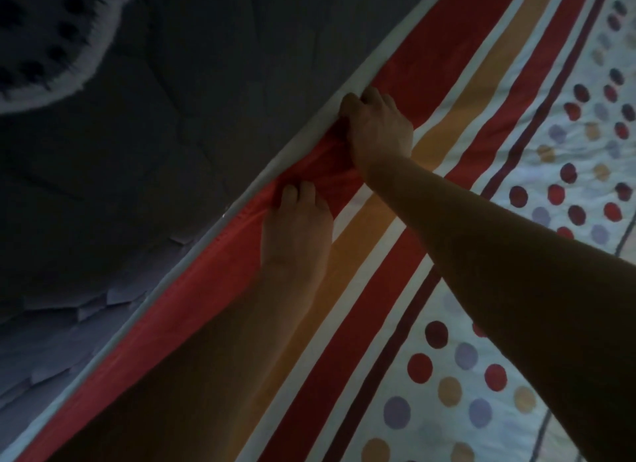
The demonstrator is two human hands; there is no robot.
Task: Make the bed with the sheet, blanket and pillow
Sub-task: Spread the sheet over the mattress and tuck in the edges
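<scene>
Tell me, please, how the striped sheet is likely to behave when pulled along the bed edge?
The sheet is probably floppy: its red stripe bunches into folds between the left hand and the right hand. It seems thin and light, as it lies flat with fine wrinkles. A pull would likely gather it locally rather than shift it whole.

sheet (pixel 389 255): red, orange, maroon stripes on white, plus red, lilac, tan dots | fluffy item (pixel 41 38): white, black spots
</scene>
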